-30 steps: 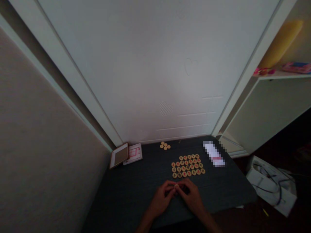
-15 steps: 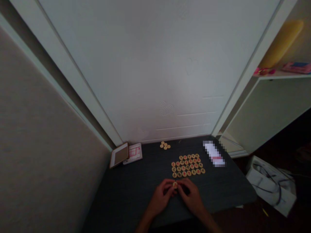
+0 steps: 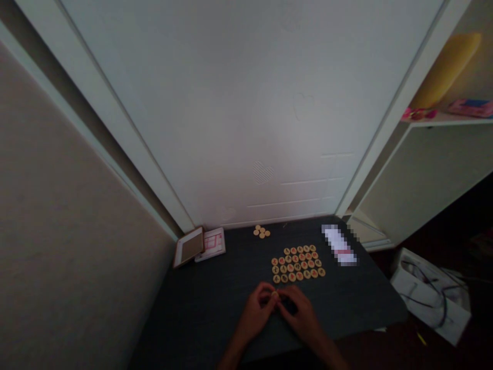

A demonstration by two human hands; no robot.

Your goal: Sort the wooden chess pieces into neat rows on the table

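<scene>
Between the fingertips of my left hand (image 3: 254, 310) and my right hand (image 3: 301, 311) is a small round wooden Chinese chess piece (image 3: 275, 294). Both hands are closed in a pinch on it, just above the near part of the table, and fingers cover most of the piece. Beyond my fingers, several more Chinese chess pieces (image 3: 299, 276) lie flat in neat rows, marked with red and black characters. Farther back, near the white panel, a loose group of pieces (image 3: 262, 230) shows plain faces.
The dark table (image 3: 215, 293) meets a white panel (image 3: 246, 128) at the back. A brown-edged lid or tray (image 3: 192, 247) rests partly over a red-and-white box (image 3: 214, 242) at back left. A blurred-out item (image 3: 339, 245) lies at right. A white box with cables (image 3: 429, 295) stands beyond the right edge.
My fingers have closed further over the Chinese chess piece, so its marked face no longer shows. My right hand has shifted slightly left. The laid-out pieces have not moved.
</scene>
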